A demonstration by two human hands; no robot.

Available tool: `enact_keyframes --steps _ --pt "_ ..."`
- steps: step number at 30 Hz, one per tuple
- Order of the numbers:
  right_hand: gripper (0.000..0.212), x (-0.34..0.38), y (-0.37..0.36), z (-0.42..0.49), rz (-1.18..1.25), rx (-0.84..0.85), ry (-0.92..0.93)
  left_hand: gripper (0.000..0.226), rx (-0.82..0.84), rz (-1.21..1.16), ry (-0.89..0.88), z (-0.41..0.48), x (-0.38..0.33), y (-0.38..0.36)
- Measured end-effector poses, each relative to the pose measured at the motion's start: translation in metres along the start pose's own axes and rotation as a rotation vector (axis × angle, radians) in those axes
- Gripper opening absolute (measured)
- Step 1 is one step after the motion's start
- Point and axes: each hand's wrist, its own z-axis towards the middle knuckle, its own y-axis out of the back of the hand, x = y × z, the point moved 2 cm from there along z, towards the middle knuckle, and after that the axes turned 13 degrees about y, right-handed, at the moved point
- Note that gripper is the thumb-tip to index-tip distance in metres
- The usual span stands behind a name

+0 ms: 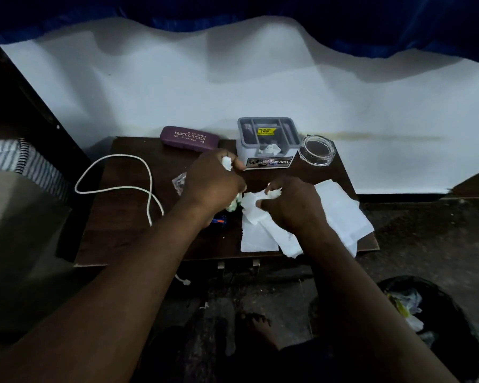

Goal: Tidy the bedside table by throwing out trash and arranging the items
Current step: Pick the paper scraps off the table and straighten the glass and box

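Left hand (213, 181) is gripping a crumpled white tissue wad (226, 162) over the middle of the dark worktop (122, 239). Right hand (288, 204) is pinching a creased white paper scrap (250, 204), just beside the left hand. Flat white sheets (340, 208) are lying under the right wrist, at the worktop's front right. Purple case (190, 137) at the back is showing "PRINCE OPTICALS". Grey organiser box (293, 131) is showing "OPEL" and 1 yellow price sticker, digits unreadable.

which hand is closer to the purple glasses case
Left. The left hand sits just in front of the purple glasses case, gripping a crumpled paper. The right hand is farther off to the right, pinching a tissue over the white sheets.
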Motion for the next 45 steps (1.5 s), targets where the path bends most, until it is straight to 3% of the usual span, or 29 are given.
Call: enact_keyframes --steps 5,8,16,20,24,27,31,35,38,41,45 --pt "0.023 0.011 -0.018 -0.004 -0.11 0.271 0.11 0.022 -0.023 -0.032 -0.01 0.003 -0.005 -0.001" --pt "0.025 0.014 -0.026 -0.008 -0.177 0.34 0.125 0.022 0.023 -0.131 0.057 0.004 -0.007 0.0" --pt "0.026 0.012 -0.01 0.001 -0.113 0.063 0.083 0.015 0.022 -0.069 -0.013 0.004 -0.007 -0.002" --pt "0.041 0.001 -0.008 -0.003 -0.095 0.065 0.024 0.011 0.019 -0.017 -0.013 0.007 -0.004 -0.001" --pt "0.059 -0.002 -0.021 -0.004 -0.097 0.234 0.036 0.013 -0.002 -0.006 -0.008 0.008 -0.003 -0.004" --pt "0.047 0.0 -0.028 -0.005 -0.099 0.247 0.041 0.014 -0.005 -0.024 0.001 0.009 -0.004 -0.005" --pt "0.028 0.005 -0.018 -0.002 -0.114 0.114 0.071 0.026 0.028 -0.013 -0.002 0.008 -0.004 -0.004" --pt "0.034 0.007 0.004 0.004 0.162 -0.114 0.029 0.022 0.033 -0.017 -0.001 0.01 -0.002 -0.003" --pt "0.02 0.01 0.011 0.004 0.591 -0.152 -0.065 0.01 0.043 -0.022 0.005 0.012 -0.001 -0.006" --pt "0.018 0.014 0.01 0.005 0.963 -0.178 -0.181 0.027 0.094 0.01 0.012 0.012 0.001 -0.009" --pt "0.018 0.017 0.008 0.006 1.125 -0.255 -0.189 0.033 0.185 0.022 -0.052 0.008 0.0 -0.017"
